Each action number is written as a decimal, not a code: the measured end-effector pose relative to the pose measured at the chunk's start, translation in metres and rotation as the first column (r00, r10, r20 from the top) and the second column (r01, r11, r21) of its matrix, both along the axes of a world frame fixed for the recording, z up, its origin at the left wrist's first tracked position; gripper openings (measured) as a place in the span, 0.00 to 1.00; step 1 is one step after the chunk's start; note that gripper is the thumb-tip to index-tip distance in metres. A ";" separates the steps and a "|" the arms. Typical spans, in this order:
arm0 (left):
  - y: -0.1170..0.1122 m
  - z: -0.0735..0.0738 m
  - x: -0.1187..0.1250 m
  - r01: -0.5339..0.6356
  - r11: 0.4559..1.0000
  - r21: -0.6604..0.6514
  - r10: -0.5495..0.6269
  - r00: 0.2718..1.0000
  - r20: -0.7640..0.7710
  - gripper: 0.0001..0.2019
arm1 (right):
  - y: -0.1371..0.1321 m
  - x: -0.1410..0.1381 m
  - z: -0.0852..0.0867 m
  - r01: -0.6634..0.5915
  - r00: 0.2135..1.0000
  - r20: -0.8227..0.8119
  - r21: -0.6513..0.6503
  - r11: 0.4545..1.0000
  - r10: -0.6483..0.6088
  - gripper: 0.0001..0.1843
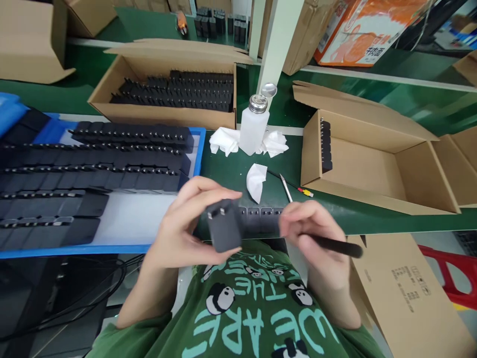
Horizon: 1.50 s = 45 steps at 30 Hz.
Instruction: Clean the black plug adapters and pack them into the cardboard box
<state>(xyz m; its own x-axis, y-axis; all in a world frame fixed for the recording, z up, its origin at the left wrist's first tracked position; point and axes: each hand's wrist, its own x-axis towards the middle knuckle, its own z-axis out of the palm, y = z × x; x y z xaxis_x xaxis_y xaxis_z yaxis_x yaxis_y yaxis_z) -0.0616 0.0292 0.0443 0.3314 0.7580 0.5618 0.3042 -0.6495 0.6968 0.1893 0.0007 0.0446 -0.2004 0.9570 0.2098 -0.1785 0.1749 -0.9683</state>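
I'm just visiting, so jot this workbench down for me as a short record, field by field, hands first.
Left hand: holds a boxy black plug block with two metal prongs
Right hand: holds a slim black rod-like tool
Green tabletop: whitish plastic bottle with metal cap, crumpled white tissues
Blue-rimmed tray, left: rows of black blocks
Far brown cardboard box: rows of black pronged pieces
Right-side brown cardboard box: one short black row at its left end

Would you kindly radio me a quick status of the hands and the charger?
Left hand holding black charger. Right hand gripping black stick. Row of chargers and white tissue beyond, on bench.
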 end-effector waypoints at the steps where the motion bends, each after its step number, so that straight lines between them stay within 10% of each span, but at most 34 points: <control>1: 0.000 -0.003 -0.013 -0.030 0.999 -0.021 0.030 1.000 -0.011 0.31 | 0.000 0.011 -0.004 0.106 0.993 0.057 0.033 0.994 -0.107 0.10; 5: -0.002 -0.019 -0.050 -0.183 0.968 -0.172 0.144 0.965 -0.220 0.26 | 0.002 0.067 -0.029 0.459 0.772 0.458 0.080 0.885 -0.441 0.14; 11: 0.007 -0.035 -0.039 -0.074 0.935 -0.346 -0.091 0.895 -0.438 0.22 | 0.010 0.114 -0.072 0.450 0.326 0.895 0.134 0.883 -0.303 0.13; 16: 0.018 -0.042 -0.029 -0.098 0.899 -0.427 -0.159 0.835 -0.526 0.33 | 0.025 0.115 -0.095 0.363 0.294 0.920 0.145 0.921 -0.260 0.15; 21: 0.022 -0.054 -0.018 -0.082 0.925 -0.371 -0.159 0.802 -0.575 0.43 | 0.018 0.092 -0.073 0.297 0.296 0.880 0.285 0.911 -0.372 0.20; 28: -0.002 -0.063 -0.012 -0.102 0.925 -0.367 -0.148 0.792 -0.593 0.27 | 0.012 0.029 -0.065 -0.306 0.403 0.884 0.375 0.875 -0.238 0.37; 33: -0.010 -0.068 -0.012 -0.121 0.926 -0.358 -0.110 0.821 -0.560 0.29 | 0.015 0.015 -0.085 -0.258 0.447 0.880 0.299 0.919 -0.161 0.31; 39: -0.011 -0.064 -0.023 -0.106 0.912 -0.397 -0.117 0.859 -0.499 0.41 | 0.030 0.033 -0.052 -0.166 0.588 0.804 0.223 0.961 -0.085 0.38; 45: -0.019 -0.065 -0.044 -0.184 0.909 -0.373 0.002 0.899 -0.439 0.38 | 0.095 0.028 -0.044 -0.218 0.482 0.876 0.131 0.967 -0.010 0.20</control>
